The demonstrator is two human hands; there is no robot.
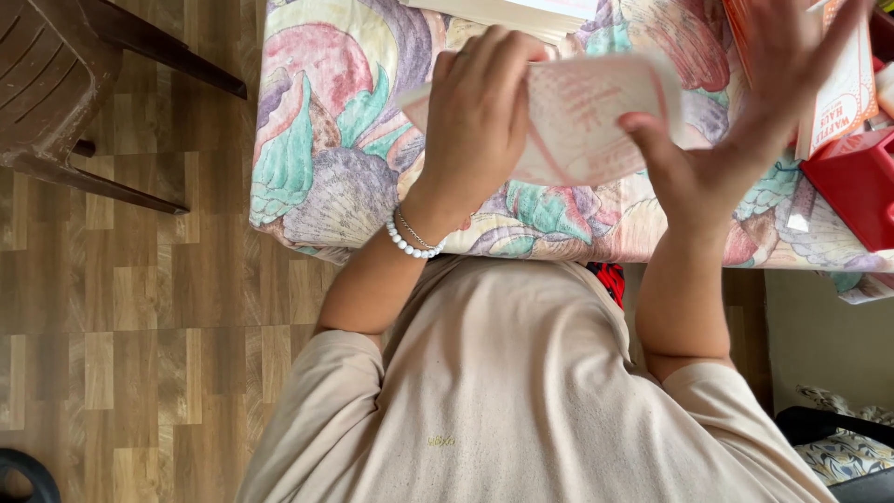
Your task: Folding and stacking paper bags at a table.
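Pale pink paper sheet (582,116), printed in red, hangs above the bench (317,186) with its seashell-patterned cloth. From the head view, the left hand (480,116) curls closed over the sheet's left edge; a white bead bracelet (410,244) circles that wrist. The right hand (736,121) is spread open, thumb pressing the sheet's right side. A red box (852,186) sits just beside it.

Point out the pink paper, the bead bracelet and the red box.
pink paper (596,116), head view, middle of the sheet
bead bracelet (410,244), head view, white beads at the wrist
red box (861,186), head view, its top face
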